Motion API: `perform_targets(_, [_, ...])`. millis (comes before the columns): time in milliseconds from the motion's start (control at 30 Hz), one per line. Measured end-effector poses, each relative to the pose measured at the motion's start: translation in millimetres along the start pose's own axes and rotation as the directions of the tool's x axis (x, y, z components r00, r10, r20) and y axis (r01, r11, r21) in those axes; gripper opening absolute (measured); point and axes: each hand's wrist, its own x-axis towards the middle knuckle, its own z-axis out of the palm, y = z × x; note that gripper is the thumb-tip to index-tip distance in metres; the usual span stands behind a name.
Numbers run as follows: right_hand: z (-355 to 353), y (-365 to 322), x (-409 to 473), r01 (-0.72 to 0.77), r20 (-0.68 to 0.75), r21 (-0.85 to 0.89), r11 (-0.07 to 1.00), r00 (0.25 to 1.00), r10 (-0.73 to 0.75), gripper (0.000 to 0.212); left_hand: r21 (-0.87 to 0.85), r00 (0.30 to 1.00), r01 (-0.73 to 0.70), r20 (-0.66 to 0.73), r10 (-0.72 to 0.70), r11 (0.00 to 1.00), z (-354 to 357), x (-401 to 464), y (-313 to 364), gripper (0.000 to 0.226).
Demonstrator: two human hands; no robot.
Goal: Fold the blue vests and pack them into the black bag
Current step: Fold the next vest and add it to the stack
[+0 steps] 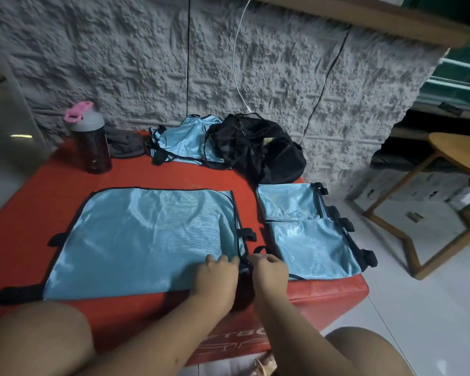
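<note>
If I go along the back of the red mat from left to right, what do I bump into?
Water bottle with pink lid → grey cloth → crumpled blue vest → black bag.

Dim indoor light, soft blur, wide-angle bending at edges

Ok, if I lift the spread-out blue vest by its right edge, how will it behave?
Probably floppy: the spread-out vest lies limp and flat on the red mat. Its sheen suggests slippery fabric, so folds may slide. It looks thin and mesh-like, so likely light. Both the left hand and right hand are at that edge.
</note>
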Motion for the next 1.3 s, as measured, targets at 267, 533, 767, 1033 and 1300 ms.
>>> perform_targets(267, [-0.3, -7.9, 8.8, 0.126, -0.025, -0.602, 0.788, 0.984, -0.177, 0.023, 0.079, 0.989, -0.094, 0.119, 0.085, 0.992, -7.9, 1.2, -0.8, 0.071])
perform_targets(533, [41.3, -30.7, 12.6, 0.689, 0.391, -0.593, 0.416, 0.698, -0.600, 0.048, -0.271, 0.999, -0.029, -0.028, 0.023, 0.962, -29.7, 17.2, -63.3, 0.025])
perform_targets(767, [89.1, 23.0, 19.3, 0.767, 0.693, -0.633, 0.098, 0.619, -0.369, 0.071, -0.112, 0.903, 0.430, 0.066, -0.425, 0.896, 7.1, 19.8, -163.7, 0.075])
perform_targets(1033, [46.1, 29.0, 50.3, 0.591, 0.554, -0.806, 0.024, 0.768, -0.321, 0.081, -0.097, 0.859, 0.512, 0.044, -0.510, 0.853, 25.2, 3.0, -184.0, 0.102])
perform_targets(1300, [83.7, -9.1, 43.4, 0.663, 0.604, -0.748, 0.024, 0.695, -0.390, 0.086, -0.152, 0.884, 0.468, 0.088, -0.460, 0.870, -4.6, 12.5, -188.1, 0.094])
